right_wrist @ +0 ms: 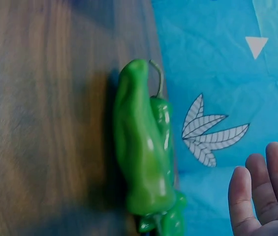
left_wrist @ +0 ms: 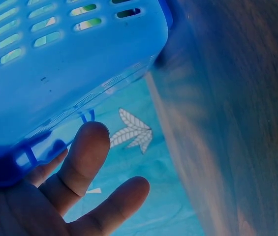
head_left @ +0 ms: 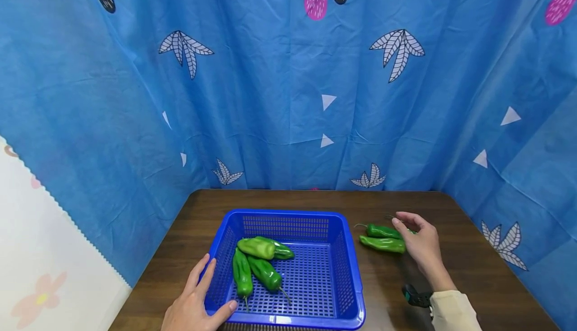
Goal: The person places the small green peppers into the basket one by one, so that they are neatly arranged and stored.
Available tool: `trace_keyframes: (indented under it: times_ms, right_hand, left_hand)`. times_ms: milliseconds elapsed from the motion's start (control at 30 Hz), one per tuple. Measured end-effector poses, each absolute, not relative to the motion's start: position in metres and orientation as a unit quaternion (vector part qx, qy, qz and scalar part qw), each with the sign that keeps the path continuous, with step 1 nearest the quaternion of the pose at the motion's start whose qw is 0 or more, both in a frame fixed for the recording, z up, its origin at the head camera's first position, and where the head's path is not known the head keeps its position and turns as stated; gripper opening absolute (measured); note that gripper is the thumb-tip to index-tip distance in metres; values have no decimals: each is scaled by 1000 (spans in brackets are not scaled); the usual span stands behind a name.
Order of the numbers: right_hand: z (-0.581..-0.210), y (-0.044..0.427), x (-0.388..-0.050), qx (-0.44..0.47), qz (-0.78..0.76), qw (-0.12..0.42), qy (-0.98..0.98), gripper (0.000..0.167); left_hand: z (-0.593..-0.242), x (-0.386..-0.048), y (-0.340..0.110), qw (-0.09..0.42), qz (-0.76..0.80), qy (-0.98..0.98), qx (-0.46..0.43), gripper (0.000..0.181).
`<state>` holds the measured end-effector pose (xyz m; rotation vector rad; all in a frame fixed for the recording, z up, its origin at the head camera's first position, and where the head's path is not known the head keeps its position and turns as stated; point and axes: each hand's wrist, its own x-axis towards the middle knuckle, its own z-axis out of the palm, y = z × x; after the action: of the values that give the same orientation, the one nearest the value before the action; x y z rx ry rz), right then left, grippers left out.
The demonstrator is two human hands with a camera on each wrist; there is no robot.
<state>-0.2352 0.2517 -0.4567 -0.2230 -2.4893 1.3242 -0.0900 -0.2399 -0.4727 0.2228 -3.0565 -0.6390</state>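
Left hand at basket rim

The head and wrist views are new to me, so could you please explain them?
There is no machine, only a person's bare left hand and right hand. The widest picture is taken from the head, the other two from the wrists. A blue basket with four green peppers stands on the brown table, and loose peppers lie to its right. The left hand is at the basket's left side; the right hand is by the loose peppers. Neither hand plainly grips anything.
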Motion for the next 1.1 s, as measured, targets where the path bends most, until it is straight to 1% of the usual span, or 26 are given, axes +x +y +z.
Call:
trace_keyframes:
  times_ms: [200, 400, 533, 967, 1100]
  right_hand:
    - [-468, 259, -236, -101, 459, 148, -870, 50]
    - [-478, 266, -235, -98, 443, 147, -879, 45]
    - [-485, 270, -236, -98, 438, 138, -883, 45]
    - [-499, 279, -242, -55, 408, 130, -902, 44]
    - [-501, 282, -243, -54, 419, 114, -899, 47]
  left_hand:
    - [-473, -91, -241, 2, -197, -978, 73, 112]
    - [-472, -90, -242, 3, -197, -978, 71, 111]
    - [-471, -91, -242, 1, -203, -977, 69, 111]
    - [-469, -92, -240, 1, -208, -976, 64, 110]
    - [-469, -92, -240, 2, -207, -976, 64, 110]
